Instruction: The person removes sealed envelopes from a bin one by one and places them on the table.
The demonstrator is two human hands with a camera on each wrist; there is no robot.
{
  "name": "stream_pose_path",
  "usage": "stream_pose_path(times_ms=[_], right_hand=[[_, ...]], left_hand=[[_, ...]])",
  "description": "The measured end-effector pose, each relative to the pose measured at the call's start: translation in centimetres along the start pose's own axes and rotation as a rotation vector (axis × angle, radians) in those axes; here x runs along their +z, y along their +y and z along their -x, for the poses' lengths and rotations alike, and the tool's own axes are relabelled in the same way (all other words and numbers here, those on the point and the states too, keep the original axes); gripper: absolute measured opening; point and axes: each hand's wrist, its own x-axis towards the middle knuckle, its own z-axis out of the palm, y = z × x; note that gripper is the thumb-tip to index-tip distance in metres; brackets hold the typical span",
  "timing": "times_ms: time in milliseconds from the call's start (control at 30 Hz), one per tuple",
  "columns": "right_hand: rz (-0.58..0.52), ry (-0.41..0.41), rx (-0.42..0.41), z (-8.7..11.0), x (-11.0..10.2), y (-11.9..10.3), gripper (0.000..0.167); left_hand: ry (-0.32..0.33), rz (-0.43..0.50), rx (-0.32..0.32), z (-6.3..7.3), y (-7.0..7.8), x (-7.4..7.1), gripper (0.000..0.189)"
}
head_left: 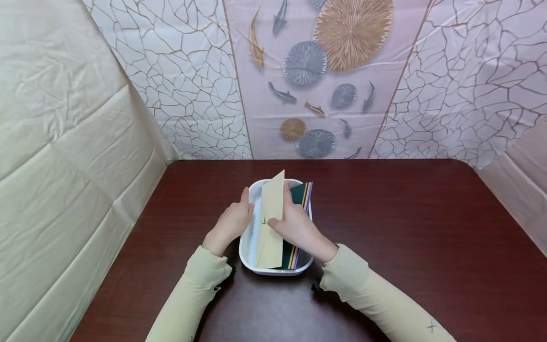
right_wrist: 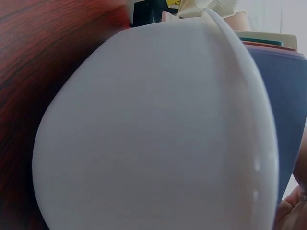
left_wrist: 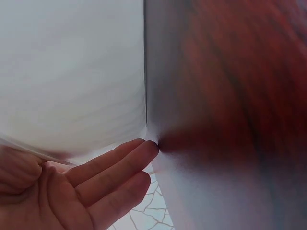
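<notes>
A white plastic basin (head_left: 252,249) sits on the table with coloured paper sheets leaning in it. My right hand (head_left: 299,230) pinches a cream sheet of paper (head_left: 270,247), thumb on its front and fingers behind. Behind that sheet stands a dark green sheet (head_left: 297,194), with yellow, red and lavender edges to its right. The right wrist view shows the lavender sheet (right_wrist: 280,105) above the basin's outer wall (right_wrist: 144,129). At the basin's left rim my left hand (head_left: 231,221) holds on, thumb at the inside, its other fingers (left_wrist: 117,177) along the outer wall.
The dark red-brown wooden table (head_left: 406,228) extends on both sides of the basin. A patterned cloth (head_left: 196,85) hangs behind it, and a pale quilted cloth (head_left: 77,156) slopes along the left edge.
</notes>
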Motion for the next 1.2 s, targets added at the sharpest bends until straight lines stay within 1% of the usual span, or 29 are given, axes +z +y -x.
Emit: stream_pose_path(times_ms=[200,300,367,467,567,633,800,1033,1200], right_hand=[[-0.009,0.004,-0.022,0.11,0.05,0.02,0.105],[-0.028,0.024,-0.046,0.1,0.09,0.17,0.1],[-0.044,0.034,-0.048,0.09,0.07,0.23,0.091],[-0.054,0.043,-0.029,0.08,-0.01,0.27,0.069],[-0.054,0.024,0.008,0.15,-0.21,0.18,0.051],[-0.06,0.004,0.021,0.19,-0.31,0.12,0.045],[-0.079,-0.026,0.026,0.27,-0.42,0.13,0.041],[-0.107,-0.014,0.01,0.33,-0.43,0.24,0.037],[-0.161,-0.005,0.004,0.45,-0.43,0.33,0.037]], left_hand=[[-0.007,0.0,-0.006,0.03,-0.1,-0.07,0.062],[-0.017,0.002,-0.01,0.07,-0.08,-0.09,0.062],[-0.018,0.005,-0.009,0.08,-0.05,-0.11,0.062],[-0.009,0.004,-0.001,0.06,0.02,-0.11,0.062],[-0.009,0.007,0.002,0.05,0.11,-0.04,0.061],[-0.02,0.011,-0.005,0.09,0.13,0.01,0.062],[-0.033,0.011,-0.011,0.15,0.02,0.13,0.062],[-0.018,0.002,0.004,0.12,-0.14,0.37,0.061],[-0.013,0.003,0.014,0.25,-0.09,0.43,0.06]])
